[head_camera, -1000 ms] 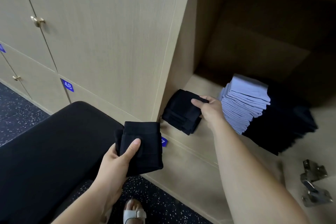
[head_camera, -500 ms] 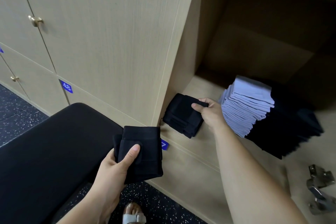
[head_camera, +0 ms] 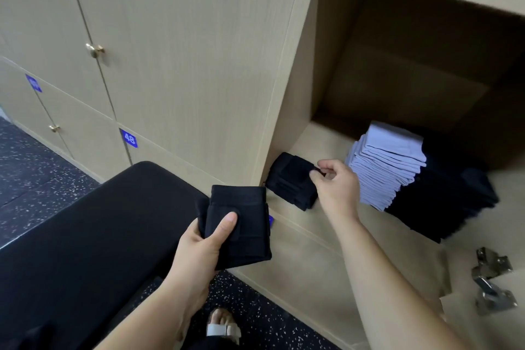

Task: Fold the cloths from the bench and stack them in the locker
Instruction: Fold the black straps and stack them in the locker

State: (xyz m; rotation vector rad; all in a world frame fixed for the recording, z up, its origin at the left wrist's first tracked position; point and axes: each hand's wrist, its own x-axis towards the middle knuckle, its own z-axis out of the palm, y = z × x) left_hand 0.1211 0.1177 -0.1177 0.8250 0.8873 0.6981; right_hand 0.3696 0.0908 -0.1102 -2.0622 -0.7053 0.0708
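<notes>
My left hand [head_camera: 196, 247] grips a folded black cloth [head_camera: 244, 236] with the thumb across its top, over the end of the black bench [head_camera: 99, 221]. Inside the open locker [head_camera: 321, 139], a small stack of folded black cloths [head_camera: 289, 179] lies at the front left corner. My right hand [head_camera: 338, 187] is at that stack's right upper corner, fingers curled, thumb and forefinger pinching the edge of its top cloth. To the right stands a taller stack of light blue cloths [head_camera: 389, 162], with a dark stack [head_camera: 443, 202] beside it.
Closed locker doors [head_camera: 184, 51] with brass knobs fill the left. A metal hinge [head_camera: 491, 281] sits on the open door at lower right. My sandalled foot [head_camera: 223, 327] stands on the speckled dark floor [head_camera: 34, 173] between bench and lockers.
My right hand has slid back from the top of the small black stack to its right corner and now pinches the edge. My left hand keeps its folded cloth in place.
</notes>
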